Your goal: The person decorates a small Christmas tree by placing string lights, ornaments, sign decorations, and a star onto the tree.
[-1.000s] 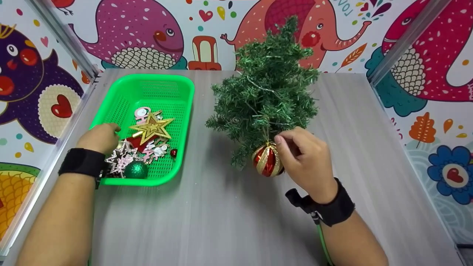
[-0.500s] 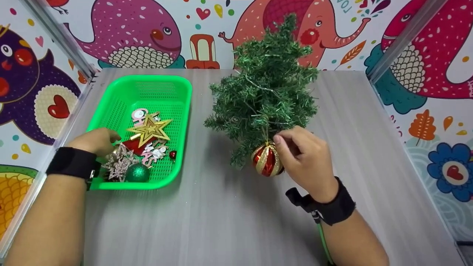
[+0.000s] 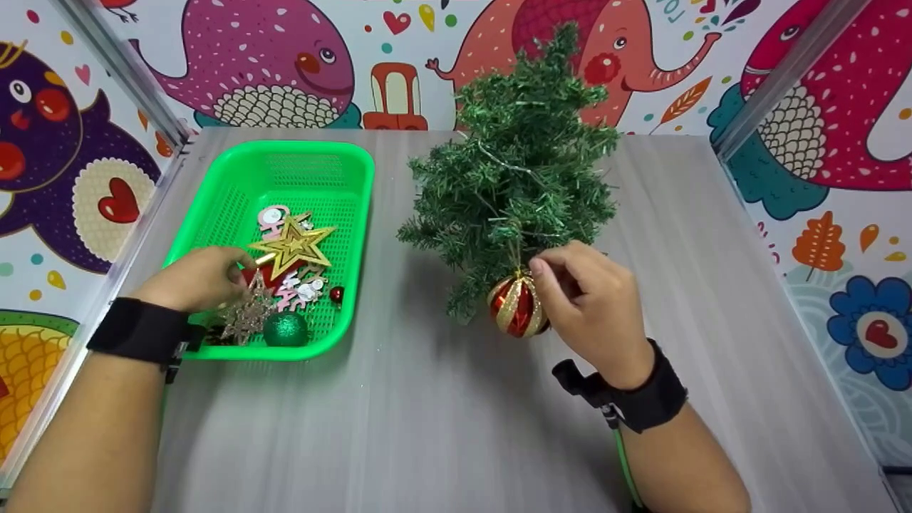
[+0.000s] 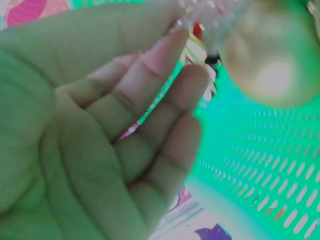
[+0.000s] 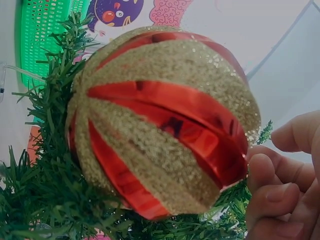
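Note:
My left hand (image 3: 199,279) is in the green plastic basket (image 3: 365,206), thumb and fingertips pinching the edge of a pale glittery snowflake ornament (image 3: 248,318). In the left wrist view, a shiny gold ball (image 4: 272,57) lies beside the fingertips. The green glitter ball (image 3: 286,330) touches the snowflake's right side. My right hand (image 3: 588,303) has curled fingers at the top of a red-and-gold striped Christmas ball (image 3: 518,306), pinching close to its cap. This ball hangs by a gold loop at the front of the small artificial Christmas tree (image 3: 516,164).
A gold star (image 3: 293,246), pink lettered ornaments (image 3: 288,293) and a tiny red ball (image 3: 336,293) also lie in the basket. The grey table (image 3: 427,427) is bounded by cartoon-printed walls (image 3: 271,64) behind and at both sides.
My left hand has shifted right over the snowflake and now pinches it. The snowflake and green ball have moved slightly right in the basket. My right hand stays at the striped ball.

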Tool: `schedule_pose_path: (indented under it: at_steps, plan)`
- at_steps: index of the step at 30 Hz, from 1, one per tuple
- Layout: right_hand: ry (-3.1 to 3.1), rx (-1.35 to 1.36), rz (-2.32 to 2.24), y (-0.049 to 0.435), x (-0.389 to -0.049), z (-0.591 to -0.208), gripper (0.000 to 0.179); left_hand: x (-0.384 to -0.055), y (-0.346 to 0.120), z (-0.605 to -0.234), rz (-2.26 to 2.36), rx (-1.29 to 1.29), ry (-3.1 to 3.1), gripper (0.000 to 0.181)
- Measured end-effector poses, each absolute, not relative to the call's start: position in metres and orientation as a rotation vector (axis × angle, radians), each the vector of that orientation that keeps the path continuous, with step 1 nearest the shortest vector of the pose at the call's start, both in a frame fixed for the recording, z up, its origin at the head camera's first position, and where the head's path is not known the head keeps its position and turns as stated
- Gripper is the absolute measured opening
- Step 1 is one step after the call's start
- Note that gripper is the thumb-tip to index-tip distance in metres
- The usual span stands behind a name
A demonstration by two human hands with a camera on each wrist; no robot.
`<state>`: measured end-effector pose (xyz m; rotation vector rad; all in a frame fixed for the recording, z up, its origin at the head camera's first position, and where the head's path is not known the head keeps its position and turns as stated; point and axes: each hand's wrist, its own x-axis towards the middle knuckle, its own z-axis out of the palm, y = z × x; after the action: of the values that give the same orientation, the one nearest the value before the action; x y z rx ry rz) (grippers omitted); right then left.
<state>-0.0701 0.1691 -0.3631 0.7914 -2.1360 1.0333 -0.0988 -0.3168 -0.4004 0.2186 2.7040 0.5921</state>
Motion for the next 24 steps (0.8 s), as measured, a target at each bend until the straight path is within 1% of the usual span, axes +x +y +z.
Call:
schedule_pose_path:
  at_steps: [9,13,17,20,24]
  plan:
    - [-2.148,0.791,1.021,0.170,-0.070,-0.362,0.010,-0.096,-0.311,-0.390,0.540,0.265,2.758,0.021]
    - [-2.142,0.792,1.022,0.169,-0.070,-0.362,0.010,-0.094,-0.303,-0.377,0.651,0.229,2.807,0.015]
    - [-2.135,0.787,1.016,0.169,-0.069,-0.363,0.009,-0.090,-0.286,-0.366,0.928,0.177,2.872,0.023]
    - [-2.139,0.793,1.014,0.168,-0.069,-0.364,0.008,-0.085,-0.266,-0.360,1.117,0.207,2.883,0.027]
    - [-2.157,0.817,0.996,0.166,-0.068,-0.365,0.006,-0.075,-0.229,-0.352,1.346,0.289,2.823,0.023]
